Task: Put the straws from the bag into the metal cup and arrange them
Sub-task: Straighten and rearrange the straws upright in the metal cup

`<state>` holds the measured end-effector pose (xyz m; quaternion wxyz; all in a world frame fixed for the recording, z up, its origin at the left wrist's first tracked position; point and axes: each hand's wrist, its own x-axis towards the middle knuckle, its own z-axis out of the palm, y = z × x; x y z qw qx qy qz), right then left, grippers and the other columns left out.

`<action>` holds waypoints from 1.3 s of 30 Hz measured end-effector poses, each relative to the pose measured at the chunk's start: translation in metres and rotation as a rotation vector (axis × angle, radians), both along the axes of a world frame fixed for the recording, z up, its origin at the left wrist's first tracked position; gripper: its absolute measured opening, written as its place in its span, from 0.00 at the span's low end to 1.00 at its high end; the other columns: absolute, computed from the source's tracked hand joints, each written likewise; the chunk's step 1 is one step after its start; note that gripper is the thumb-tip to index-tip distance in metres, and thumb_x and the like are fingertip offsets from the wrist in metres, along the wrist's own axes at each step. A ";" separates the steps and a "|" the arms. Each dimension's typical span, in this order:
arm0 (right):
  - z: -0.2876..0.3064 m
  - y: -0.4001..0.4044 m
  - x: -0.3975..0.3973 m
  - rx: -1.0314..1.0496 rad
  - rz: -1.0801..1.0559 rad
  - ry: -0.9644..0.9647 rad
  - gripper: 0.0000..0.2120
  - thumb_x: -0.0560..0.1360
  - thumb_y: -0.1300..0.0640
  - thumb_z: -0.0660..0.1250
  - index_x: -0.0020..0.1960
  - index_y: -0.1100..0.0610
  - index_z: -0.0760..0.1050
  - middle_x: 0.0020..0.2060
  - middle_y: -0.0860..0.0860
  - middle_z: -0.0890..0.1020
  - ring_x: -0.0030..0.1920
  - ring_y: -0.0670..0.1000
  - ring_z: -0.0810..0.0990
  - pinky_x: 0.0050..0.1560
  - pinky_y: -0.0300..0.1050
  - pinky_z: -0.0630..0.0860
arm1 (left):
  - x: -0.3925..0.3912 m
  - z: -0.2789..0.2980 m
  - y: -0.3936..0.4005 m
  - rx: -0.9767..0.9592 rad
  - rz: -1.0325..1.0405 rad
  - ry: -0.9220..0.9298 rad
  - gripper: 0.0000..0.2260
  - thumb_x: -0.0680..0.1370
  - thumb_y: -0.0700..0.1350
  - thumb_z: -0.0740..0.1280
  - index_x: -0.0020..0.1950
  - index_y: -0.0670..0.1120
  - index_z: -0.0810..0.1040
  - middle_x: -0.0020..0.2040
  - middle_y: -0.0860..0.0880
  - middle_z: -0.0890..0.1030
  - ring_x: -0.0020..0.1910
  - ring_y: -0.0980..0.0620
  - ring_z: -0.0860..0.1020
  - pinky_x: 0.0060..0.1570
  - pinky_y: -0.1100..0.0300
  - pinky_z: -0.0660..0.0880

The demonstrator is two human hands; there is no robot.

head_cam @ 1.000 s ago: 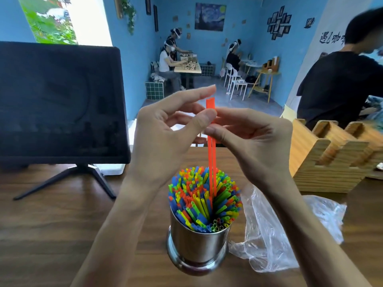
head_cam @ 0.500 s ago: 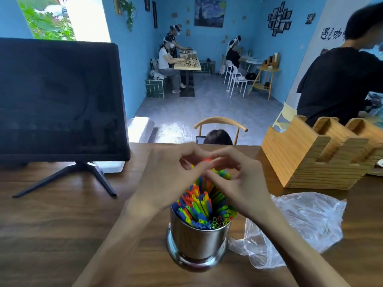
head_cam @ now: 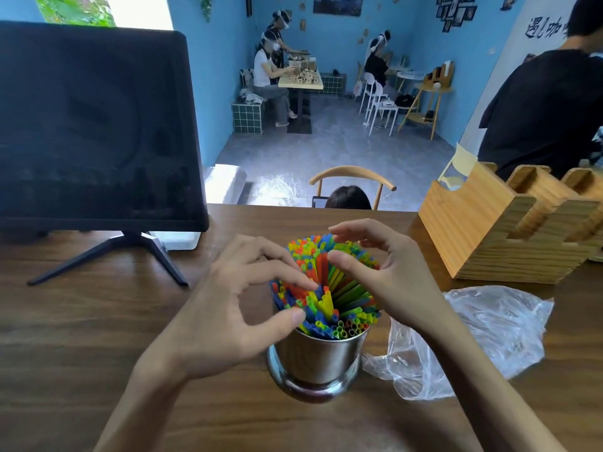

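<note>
In the metal cup (head_cam: 318,357), straws (head_cam: 329,288) upright, tops fanned outward.

metal cup (head_cam: 318,360): shiny steel | bag (head_cam: 483,337): clear crinkled plastic | table (head_cam: 81,321): wood

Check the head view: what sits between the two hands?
Head view: the coloured straws standing in the metal cup fill the gap between the left hand and right hand.

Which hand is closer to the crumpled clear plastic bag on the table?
Right. The right hand is over the coloured straws, just left of the crumpled clear plastic bag; the left hand is across the shiny metal cup.
</note>
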<state>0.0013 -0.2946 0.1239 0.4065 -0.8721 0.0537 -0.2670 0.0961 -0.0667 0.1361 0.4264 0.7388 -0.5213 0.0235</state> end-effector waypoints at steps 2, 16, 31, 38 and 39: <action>-0.001 0.000 0.000 0.027 -0.011 -0.002 0.11 0.76 0.48 0.74 0.57 0.44 0.82 0.52 0.38 0.85 0.57 0.40 0.81 0.54 0.34 0.77 | -0.004 0.000 0.004 0.037 0.010 -0.044 0.10 0.71 0.56 0.73 0.51 0.61 0.85 0.53 0.59 0.78 0.58 0.50 0.74 0.59 0.54 0.70; -0.009 -0.001 -0.003 0.097 -0.030 0.025 0.07 0.77 0.49 0.73 0.54 0.44 0.82 0.51 0.38 0.84 0.57 0.42 0.82 0.54 0.45 0.82 | -0.006 0.002 -0.006 0.030 0.099 -0.214 0.09 0.71 0.59 0.73 0.44 0.56 0.86 0.45 0.60 0.78 0.49 0.53 0.75 0.47 0.55 0.74; -0.008 0.000 -0.006 0.120 -0.027 0.030 0.06 0.77 0.48 0.71 0.54 0.44 0.82 0.51 0.39 0.84 0.56 0.43 0.82 0.54 0.49 0.82 | -0.009 0.008 -0.006 0.185 0.030 -0.230 0.13 0.69 0.66 0.71 0.43 0.59 0.84 0.49 0.61 0.72 0.55 0.55 0.73 0.53 0.61 0.71; -0.008 0.000 -0.008 0.121 -0.036 0.029 0.06 0.77 0.48 0.71 0.54 0.45 0.83 0.51 0.40 0.85 0.56 0.43 0.82 0.53 0.42 0.80 | -0.010 0.004 -0.010 0.172 0.042 -0.251 0.11 0.70 0.64 0.72 0.44 0.59 0.85 0.50 0.61 0.72 0.55 0.55 0.72 0.55 0.59 0.71; -0.007 0.001 -0.008 0.120 -0.032 0.028 0.07 0.77 0.48 0.71 0.54 0.45 0.83 0.51 0.40 0.85 0.56 0.43 0.82 0.53 0.41 0.80 | -0.010 0.003 -0.010 0.171 0.043 -0.250 0.10 0.70 0.63 0.72 0.45 0.59 0.85 0.51 0.61 0.71 0.56 0.54 0.72 0.55 0.58 0.71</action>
